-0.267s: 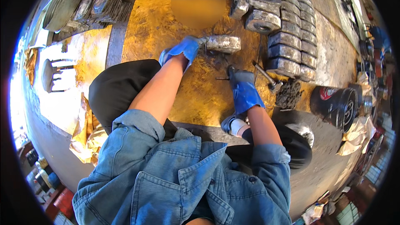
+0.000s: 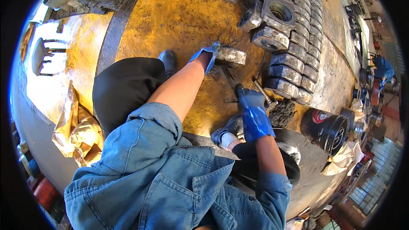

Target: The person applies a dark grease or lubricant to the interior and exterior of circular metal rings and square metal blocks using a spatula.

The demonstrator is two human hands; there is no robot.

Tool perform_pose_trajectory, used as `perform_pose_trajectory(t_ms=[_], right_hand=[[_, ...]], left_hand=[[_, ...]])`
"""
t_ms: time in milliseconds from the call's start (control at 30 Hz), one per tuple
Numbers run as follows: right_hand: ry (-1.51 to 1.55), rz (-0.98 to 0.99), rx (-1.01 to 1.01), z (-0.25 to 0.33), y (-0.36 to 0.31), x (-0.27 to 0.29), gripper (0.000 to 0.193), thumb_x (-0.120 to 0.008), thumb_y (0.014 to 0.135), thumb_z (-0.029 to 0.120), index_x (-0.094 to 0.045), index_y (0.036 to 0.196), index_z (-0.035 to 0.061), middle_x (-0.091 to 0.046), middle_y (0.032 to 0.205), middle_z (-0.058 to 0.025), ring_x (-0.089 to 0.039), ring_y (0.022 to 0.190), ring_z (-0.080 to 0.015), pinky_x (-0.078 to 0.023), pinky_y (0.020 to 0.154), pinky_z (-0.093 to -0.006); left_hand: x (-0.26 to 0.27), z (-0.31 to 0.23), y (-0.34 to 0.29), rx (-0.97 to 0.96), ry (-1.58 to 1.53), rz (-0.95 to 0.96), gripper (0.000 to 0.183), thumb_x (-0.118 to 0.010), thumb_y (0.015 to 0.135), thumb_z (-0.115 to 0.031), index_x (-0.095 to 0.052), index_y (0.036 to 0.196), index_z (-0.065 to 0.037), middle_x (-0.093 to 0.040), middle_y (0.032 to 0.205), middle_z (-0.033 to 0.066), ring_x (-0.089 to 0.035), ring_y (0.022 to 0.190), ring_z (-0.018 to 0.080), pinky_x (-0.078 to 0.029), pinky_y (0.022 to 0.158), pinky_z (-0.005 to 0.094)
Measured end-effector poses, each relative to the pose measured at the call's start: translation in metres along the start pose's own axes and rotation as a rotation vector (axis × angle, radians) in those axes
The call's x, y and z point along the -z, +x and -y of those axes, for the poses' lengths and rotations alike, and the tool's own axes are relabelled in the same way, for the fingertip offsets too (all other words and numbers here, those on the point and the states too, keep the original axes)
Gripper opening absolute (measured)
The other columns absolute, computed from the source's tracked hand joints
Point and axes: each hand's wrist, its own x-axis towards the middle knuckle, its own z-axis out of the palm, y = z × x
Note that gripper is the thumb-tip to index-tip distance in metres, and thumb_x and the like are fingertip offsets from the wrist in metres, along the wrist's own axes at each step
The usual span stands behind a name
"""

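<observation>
My left hand point(image 2: 208, 56), in a blue glove, is closed at the left end of a worn metal block point(image 2: 231, 56) on the yellow, grimy floor sheet; its fingertips are partly hidden. In my right hand point(image 2: 251, 98), gloved in blue with a darkened palm, is a dark, narrow bar-like tool point(image 2: 228, 78) that points toward the block. The tool's exact kind is unclear. A short thin rod point(image 2: 230, 101) sticks out left of that hand. Just to its right lies a hammer-like tool point(image 2: 260, 89) with a metal shaft.
Square metal nuts point(image 2: 279, 12) with threaded holes stand ahead, beside long stacked rows of blocks point(image 2: 294, 66). A dark heap of grime point(image 2: 282, 113) and a black bucket point(image 2: 326, 130) are at the right. Crumpled brown paper point(image 2: 83, 138) and a small stool point(image 2: 40, 56) are at the left.
My left hand has come right, closer to the metal block, and now meets its end. The right hand still grips the bar-like tool. The whole view has shifted and turned slightly.
</observation>
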Motion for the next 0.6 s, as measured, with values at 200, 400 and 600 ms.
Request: perform_pose_trajectory(t_ms=[200, 400, 600], right_hand=[[0.24, -0.14, 0.07, -0.023, -0.066, 0.068, 0.046, -0.056, 0.082, 0.002, -0.057, 0.127, 0.0125, -0.068, 0.1, -0.0179, -0.066, 0.09, -0.0356, -0.052, 0.077, -0.0436], [0.939, -0.433, -0.047, -0.022, -0.069, 0.078, 0.046, -0.058, 0.08, 0.001, -0.058, 0.126, 0.008, -0.07, 0.096, -0.0144, -0.069, 0.088, -0.0286, -0.055, 0.075, -0.036], [0.792, -0.464, -0.084, -0.006, -0.045, 0.072, 0.043, -0.063, 0.082, 0.011, -0.06, 0.125, 0.0151, -0.067, 0.101, -0.0194, -0.066, 0.091, -0.039, -0.054, 0.076, -0.0409]], left_hand=[[0.009, 0.01, 0.003, 0.093, -0.477, 0.101, 0.059, -0.045, 0.095, -0.052, -0.054, 0.124, -0.002, -0.052, 0.136, 0.0166, -0.048, 0.116, 0.026, -0.036, 0.101, 0.033], [0.006, 0.009, -0.021, 0.152, -0.624, 0.087, 0.053, -0.053, 0.094, -0.047, -0.055, 0.123, -0.003, -0.055, 0.132, 0.0132, -0.052, 0.111, 0.0234, -0.044, 0.093, 0.0343], [-0.01, 0.079, 0.016, 0.089, -0.845, 0.145, 0.023, -0.051, 0.095, -0.033, -0.065, 0.102, -0.016, -0.067, 0.094, 0.0027, -0.061, 0.083, 0.0161, -0.052, 0.068, 0.0344]])
